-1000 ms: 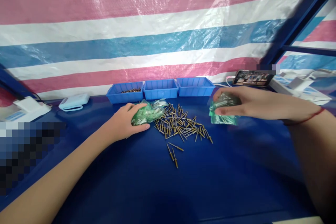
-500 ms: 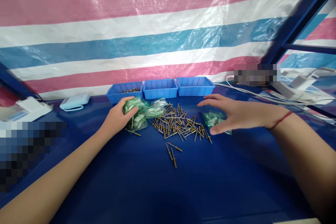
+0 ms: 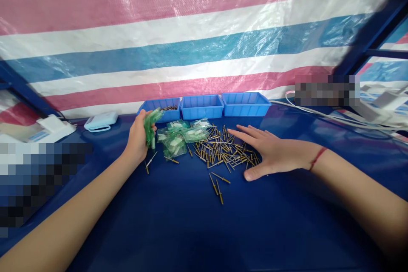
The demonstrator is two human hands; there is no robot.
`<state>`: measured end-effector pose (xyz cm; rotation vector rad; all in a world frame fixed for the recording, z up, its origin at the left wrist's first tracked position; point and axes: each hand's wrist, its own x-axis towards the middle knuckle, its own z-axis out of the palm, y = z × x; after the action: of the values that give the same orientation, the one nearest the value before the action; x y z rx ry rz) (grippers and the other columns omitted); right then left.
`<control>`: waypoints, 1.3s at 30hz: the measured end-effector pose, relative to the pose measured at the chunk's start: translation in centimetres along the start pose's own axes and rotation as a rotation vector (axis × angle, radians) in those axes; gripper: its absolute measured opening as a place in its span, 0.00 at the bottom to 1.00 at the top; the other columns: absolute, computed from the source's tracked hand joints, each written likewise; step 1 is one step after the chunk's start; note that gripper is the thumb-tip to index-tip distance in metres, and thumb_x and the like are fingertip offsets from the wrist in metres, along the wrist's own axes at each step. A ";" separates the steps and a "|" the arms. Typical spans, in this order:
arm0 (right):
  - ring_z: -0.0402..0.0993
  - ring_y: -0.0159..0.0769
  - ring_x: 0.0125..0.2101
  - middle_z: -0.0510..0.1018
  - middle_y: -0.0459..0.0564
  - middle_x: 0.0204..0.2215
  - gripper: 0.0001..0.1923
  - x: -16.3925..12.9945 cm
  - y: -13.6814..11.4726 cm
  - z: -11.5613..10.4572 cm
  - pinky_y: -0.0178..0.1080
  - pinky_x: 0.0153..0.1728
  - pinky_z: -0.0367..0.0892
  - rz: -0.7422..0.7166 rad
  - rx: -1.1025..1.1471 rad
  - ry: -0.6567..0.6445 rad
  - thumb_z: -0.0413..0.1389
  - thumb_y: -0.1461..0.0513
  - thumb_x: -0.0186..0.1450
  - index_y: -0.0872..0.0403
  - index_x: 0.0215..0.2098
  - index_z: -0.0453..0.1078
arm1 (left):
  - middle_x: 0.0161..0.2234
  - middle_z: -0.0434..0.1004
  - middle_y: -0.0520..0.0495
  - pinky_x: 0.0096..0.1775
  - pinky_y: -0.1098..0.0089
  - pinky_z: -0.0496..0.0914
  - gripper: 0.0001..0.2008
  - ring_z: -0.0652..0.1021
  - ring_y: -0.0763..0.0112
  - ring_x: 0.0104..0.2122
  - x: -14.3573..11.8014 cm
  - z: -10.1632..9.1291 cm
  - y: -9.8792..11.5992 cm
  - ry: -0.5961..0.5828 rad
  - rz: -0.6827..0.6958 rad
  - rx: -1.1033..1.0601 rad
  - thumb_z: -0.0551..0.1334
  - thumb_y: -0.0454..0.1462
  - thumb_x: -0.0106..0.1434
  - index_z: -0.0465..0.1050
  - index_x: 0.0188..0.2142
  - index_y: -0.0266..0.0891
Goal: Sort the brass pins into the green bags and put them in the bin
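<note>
My left hand [image 3: 139,136] is closed on a green plastic bag [image 3: 149,129], lifted on edge in front of the left bin. Beside it more green plastic bags [image 3: 175,142] with whitish pieces inside lie heaped on the table. A loose pile of blind rivets [image 3: 219,151] spreads to the right of these bags. Over the pile's right side my right hand [image 3: 270,148] hovers, palm down, fingers spread, holding nothing. It hides whatever lies beneath. Several single rivets [image 3: 220,193] lie nearer to me, and others rest below my left hand.
Three blue bins stand in a row at the back: the left bin [image 3: 168,114] holds small metal parts, beside the middle bin [image 3: 202,112] and right bin [image 3: 245,109]. A light blue device [image 3: 101,121] lies at left. White cables [image 3: 315,114] run along the right rear.
My left hand has lifted a bag off the heap and drawn it left, exposing rivets below. My right hand has moved left over the rivets; the bag formerly visible beneath it is hidden.
</note>
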<state>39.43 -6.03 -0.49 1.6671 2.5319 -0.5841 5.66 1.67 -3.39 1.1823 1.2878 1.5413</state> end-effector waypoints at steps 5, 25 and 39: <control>0.28 0.62 0.65 0.38 0.51 0.69 0.59 1.0 -0.1 0.9 0.66 0.61 0.36 -0.082 -0.011 0.069 0.59 0.36 0.48 0.40 0.68 0.34 | 0.22 0.66 0.53 0.23 0.74 0.65 0.20 0.69 0.73 0.21 -0.2 -0.2 0.3 -0.019 -0.035 -0.118 0.56 0.52 0.57 0.72 0.38 0.39; 0.70 0.47 0.48 0.74 0.56 0.49 0.17 2.4 -5.3 2.8 0.49 0.48 0.66 -0.362 -0.024 0.480 0.50 0.53 0.67 0.53 0.49 0.70 | 0.49 0.72 0.40 0.46 0.55 0.68 0.32 0.76 0.52 0.45 -3.3 1.0 0.8 -0.406 0.325 0.850 0.60 0.52 0.59 0.56 0.59 0.45; 0.70 0.40 0.39 0.77 0.52 0.36 0.14 1.0 -7.0 2.5 0.43 0.41 0.61 -0.555 0.003 0.605 0.55 0.54 0.65 0.55 0.43 0.73 | 0.49 0.72 0.42 0.53 0.60 0.63 0.20 0.71 0.60 0.52 -2.4 1.1 -0.2 -0.126 0.397 0.463 0.52 0.48 0.67 0.65 0.53 0.41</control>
<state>32.35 -8.45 -1.03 1.2596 3.4612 -0.0886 7.28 -0.27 -3.93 1.8926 1.4282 1.4424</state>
